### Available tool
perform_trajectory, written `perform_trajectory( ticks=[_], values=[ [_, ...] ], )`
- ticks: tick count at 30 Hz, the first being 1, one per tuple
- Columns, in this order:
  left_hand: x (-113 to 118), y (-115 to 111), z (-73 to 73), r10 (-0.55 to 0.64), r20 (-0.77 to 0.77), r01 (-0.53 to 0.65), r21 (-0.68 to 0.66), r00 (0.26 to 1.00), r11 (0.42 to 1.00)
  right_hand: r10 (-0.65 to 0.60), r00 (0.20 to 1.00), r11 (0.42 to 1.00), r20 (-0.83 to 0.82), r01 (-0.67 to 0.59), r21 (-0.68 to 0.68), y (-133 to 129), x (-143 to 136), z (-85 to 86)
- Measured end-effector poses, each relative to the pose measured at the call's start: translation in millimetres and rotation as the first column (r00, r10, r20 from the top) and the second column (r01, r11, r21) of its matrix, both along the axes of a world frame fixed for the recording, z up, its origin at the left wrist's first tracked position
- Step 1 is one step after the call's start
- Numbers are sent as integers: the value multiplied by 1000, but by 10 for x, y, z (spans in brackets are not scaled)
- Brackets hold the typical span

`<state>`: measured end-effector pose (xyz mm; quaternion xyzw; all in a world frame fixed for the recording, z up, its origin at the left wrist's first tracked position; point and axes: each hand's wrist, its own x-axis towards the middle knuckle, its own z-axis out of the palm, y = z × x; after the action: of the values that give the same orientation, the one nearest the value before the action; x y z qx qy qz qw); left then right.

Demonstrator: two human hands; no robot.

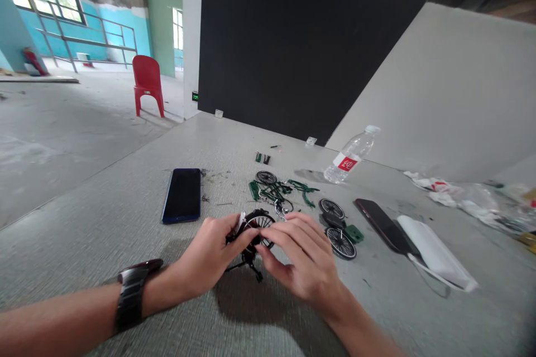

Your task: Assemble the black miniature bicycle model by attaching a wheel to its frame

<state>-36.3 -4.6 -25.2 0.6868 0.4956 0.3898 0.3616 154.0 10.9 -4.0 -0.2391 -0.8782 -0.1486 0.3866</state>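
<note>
My left hand (211, 254) and my right hand (304, 259) meet over a small black model bicycle part (253, 234) with a spoked wheel, held just above the grey table (125, 245). Both hands pinch it, the left from the left side, the right from the front right. A dark watch (132, 293) is on my left wrist. Just beyond the hands lie green model frame pieces (276, 189), a small wheel (266, 177) and two more loose black wheels (340, 242).
A dark blue phone (182, 195) lies left of the parts. A second phone (379, 224) and a white face mask (435, 254) lie on the right, with a plastic water bottle (350, 156) and crumpled wrappers (460, 195) behind. A red chair (147, 85) stands on the floor far left.
</note>
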Motion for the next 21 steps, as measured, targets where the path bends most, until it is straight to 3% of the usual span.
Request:
perform_trajectory(
  ticks=[21],
  values=[
    [9, 9, 2, 60, -18, -60, -3, 998, 998, 7, 999, 1000, 38, -7, 10, 10, 17, -27]
  ],
)
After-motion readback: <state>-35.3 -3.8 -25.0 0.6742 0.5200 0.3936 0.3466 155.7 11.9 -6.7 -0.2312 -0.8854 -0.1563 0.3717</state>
